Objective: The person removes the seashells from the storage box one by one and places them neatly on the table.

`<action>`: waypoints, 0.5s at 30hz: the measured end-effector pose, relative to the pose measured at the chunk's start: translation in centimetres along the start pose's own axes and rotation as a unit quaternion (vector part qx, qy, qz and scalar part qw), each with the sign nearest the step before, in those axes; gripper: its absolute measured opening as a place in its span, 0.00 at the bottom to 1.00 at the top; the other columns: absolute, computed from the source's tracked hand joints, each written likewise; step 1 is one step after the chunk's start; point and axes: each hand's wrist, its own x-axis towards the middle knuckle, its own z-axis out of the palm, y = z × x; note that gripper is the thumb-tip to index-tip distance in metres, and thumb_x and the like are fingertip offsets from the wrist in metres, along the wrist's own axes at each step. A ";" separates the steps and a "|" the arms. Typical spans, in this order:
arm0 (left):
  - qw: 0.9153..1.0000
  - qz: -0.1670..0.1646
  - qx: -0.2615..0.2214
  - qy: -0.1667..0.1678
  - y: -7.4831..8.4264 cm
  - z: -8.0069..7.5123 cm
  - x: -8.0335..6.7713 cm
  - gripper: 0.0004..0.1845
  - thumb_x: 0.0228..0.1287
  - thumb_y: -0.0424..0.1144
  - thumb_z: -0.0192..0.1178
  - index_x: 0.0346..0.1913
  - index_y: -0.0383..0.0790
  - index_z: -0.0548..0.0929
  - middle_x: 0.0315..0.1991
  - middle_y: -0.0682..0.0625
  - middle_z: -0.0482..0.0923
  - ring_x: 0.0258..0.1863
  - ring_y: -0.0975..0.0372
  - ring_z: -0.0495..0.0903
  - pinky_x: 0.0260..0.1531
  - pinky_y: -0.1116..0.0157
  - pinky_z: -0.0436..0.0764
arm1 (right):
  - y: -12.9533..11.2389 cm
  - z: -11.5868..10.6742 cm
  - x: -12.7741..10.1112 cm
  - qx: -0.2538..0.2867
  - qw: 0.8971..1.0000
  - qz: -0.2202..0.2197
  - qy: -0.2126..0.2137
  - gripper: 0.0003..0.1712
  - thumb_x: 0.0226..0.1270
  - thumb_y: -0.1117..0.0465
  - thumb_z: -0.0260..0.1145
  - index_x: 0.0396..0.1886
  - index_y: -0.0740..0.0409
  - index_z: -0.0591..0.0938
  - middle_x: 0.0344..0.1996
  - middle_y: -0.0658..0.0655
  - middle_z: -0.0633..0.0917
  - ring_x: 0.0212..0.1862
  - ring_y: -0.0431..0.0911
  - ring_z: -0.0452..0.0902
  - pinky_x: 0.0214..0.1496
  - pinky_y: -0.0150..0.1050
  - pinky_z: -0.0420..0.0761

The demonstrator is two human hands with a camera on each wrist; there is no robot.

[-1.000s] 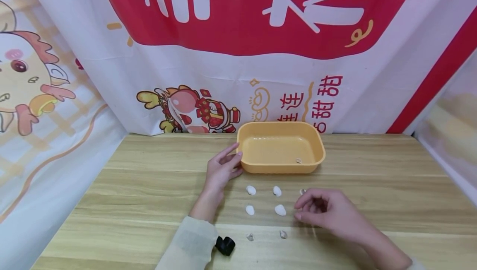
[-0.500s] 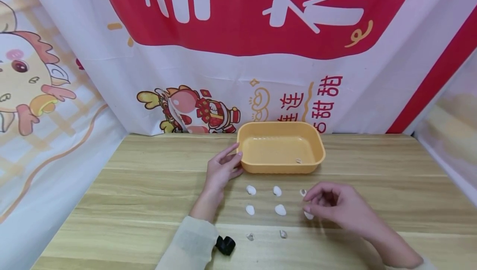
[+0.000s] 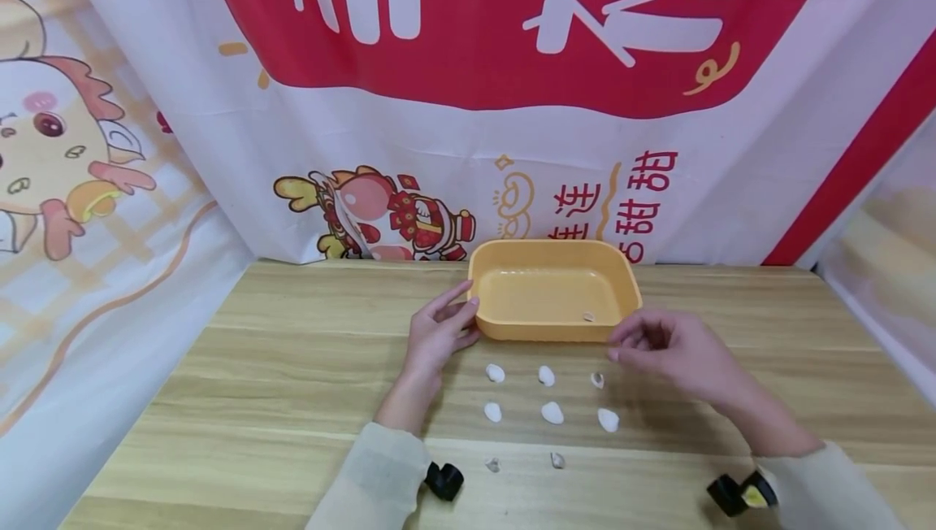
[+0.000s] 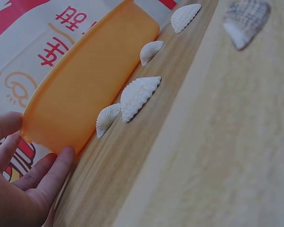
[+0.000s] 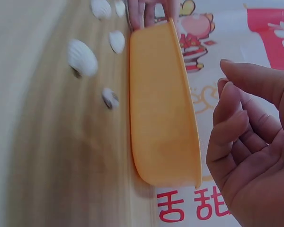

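In the head view, my left hand (image 3: 439, 331) rests its outstretched fingers against the left end of a yellow-orange plastic tub (image 3: 552, 333). The left wrist view shows fingertips at the rim and low on the wall. A small shell (image 3: 588, 317) lies inside the tub. By its front right corner, my right hand (image 3: 676, 351) hovers with loosely bent fingers. Nothing shows between thumb and fingers in the right wrist view. Before the tub lie white shells (image 3: 552, 413), one (image 3: 608, 419) at the right of the second row. A small grey-brown shell (image 3: 597, 380) lies above it.
Two greyish shells (image 3: 558, 460) form a nearer row on the wooden table (image 3: 292, 400). Behind the tub hangs a printed red and white cloth (image 3: 409, 123). Black wrist-worn devices (image 3: 444, 481) sit at both sleeves.
My right hand has moved up and away from the right-hand white shell, uncovering it, and come to the tub's front right corner. The left hand keeps its place at the tub.
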 end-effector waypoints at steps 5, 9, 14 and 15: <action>1.000 0.000 0.001 0.002 0.1 0.0 0.1 0.21 0.74 0.42 0.71 0.66 0.59 0.87 0.62 0.41 0.84 0.51 0.58 0.88 0.58 0.55 0.92 | 0.1 -1.2 2.6 0.014 0.999 0.050 -0.011 0.20 0.71 0.52 0.77 0.53 0.61 0.86 0.39 0.56 0.88 0.37 0.47 0.82 0.32 0.37 0.87; 1.000 0.000 0.002 0.002 0.0 0.0 0.1 0.21 0.74 0.42 0.71 0.66 0.58 0.87 0.61 0.41 0.84 0.52 0.56 0.88 0.58 0.54 0.92 | 0.2 -1.6 4.6 0.003 0.998 0.056 -0.014 0.19 0.72 0.53 0.77 0.53 0.62 0.86 0.39 0.57 0.88 0.37 0.50 0.83 0.34 0.38 0.88; 1.000 0.000 0.004 0.003 -0.1 0.0 0.1 0.21 0.73 0.43 0.72 0.66 0.56 0.87 0.61 0.41 0.85 0.52 0.55 0.88 0.59 0.54 0.92 | 0.2 -1.8 7.0 -0.053 0.997 0.050 -0.020 0.16 0.73 0.56 0.76 0.51 0.61 0.87 0.38 0.57 0.89 0.38 0.48 0.84 0.37 0.39 0.90; 1.000 0.001 0.004 0.003 -0.1 0.0 0.2 0.21 0.73 0.42 0.72 0.66 0.56 0.87 0.61 0.41 0.85 0.52 0.55 0.88 0.59 0.54 0.92 | 0.2 -1.8 7.4 -0.067 0.996 0.050 -0.022 0.15 0.72 0.56 0.76 0.50 0.60 0.87 0.38 0.57 0.89 0.38 0.48 0.84 0.37 0.39 0.90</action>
